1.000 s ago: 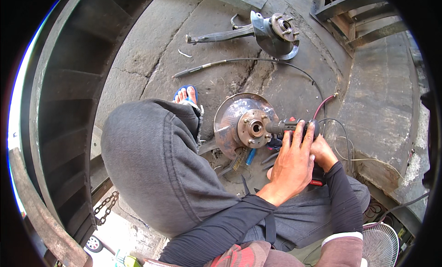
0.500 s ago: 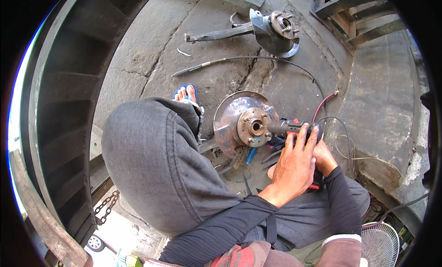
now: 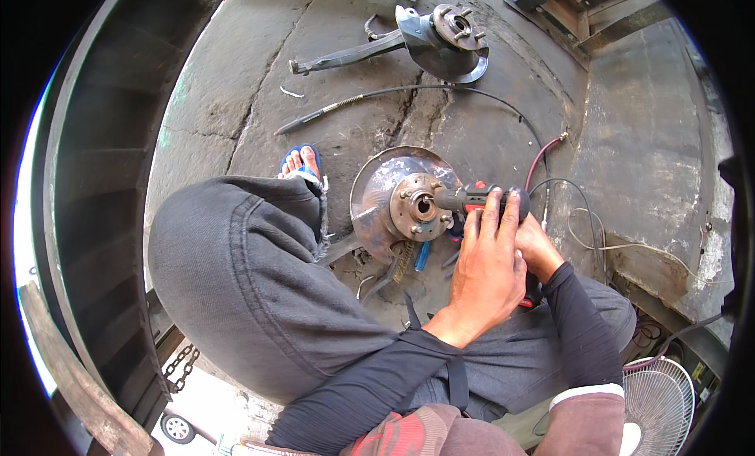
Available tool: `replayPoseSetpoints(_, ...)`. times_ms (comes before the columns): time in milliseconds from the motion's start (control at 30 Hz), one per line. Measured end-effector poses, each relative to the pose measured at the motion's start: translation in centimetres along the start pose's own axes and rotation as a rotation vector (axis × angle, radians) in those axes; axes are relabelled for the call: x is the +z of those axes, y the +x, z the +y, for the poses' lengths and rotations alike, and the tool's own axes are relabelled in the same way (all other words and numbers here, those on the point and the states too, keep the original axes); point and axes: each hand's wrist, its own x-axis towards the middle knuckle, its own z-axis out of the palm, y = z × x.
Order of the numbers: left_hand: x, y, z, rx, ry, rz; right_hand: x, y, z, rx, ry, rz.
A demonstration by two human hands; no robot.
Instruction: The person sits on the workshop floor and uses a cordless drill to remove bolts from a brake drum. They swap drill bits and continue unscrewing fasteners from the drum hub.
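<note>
In my right hand [image 3: 539,248] is the grip of a black and red cordless drill [image 3: 476,196], its lower part hidden by my hands. My left hand [image 3: 489,275] lies over the top of the drill, fingers stretched across its rear housing. The drill's nose points left at a rusty wheel hub [image 3: 407,218] with studs and a centre bore. From this angle the nose overlaps the hub face at the bore's upper right; whether it touches, I cannot tell. Behind the hub is a round, worn dust shield [image 3: 370,185]. A blue-handled tool [image 3: 422,256] and a wire brush [image 3: 405,261] lie below it.
A second hub with a dark shield [image 3: 448,43] and long arm lies farther off. A black cable with a pen-shaped end [image 3: 314,114] curves across the concrete. A maroon hose [image 3: 537,161] runs at right. My sandalled foot [image 3: 300,161] is left; a fan [image 3: 659,405] stands lower right.
The view has shifted, so the scene sits farther left. The drill's nose has moved from the hub's right side to the upper right of its bore. Both hands keep their places on the drill.
</note>
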Motion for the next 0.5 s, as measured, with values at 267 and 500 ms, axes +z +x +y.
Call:
replayPoseSetpoints(267,-0.58,-0.13,0.3,-0.007,0.015,0.044,0.41,0.67,0.83,-0.11,-0.007,0.027)
replayPoseSetpoints(500,-0.67,-0.05,0.32,-0.018,0.006,0.063,0.65,0.81,0.9,-0.059,0.007,0.025)
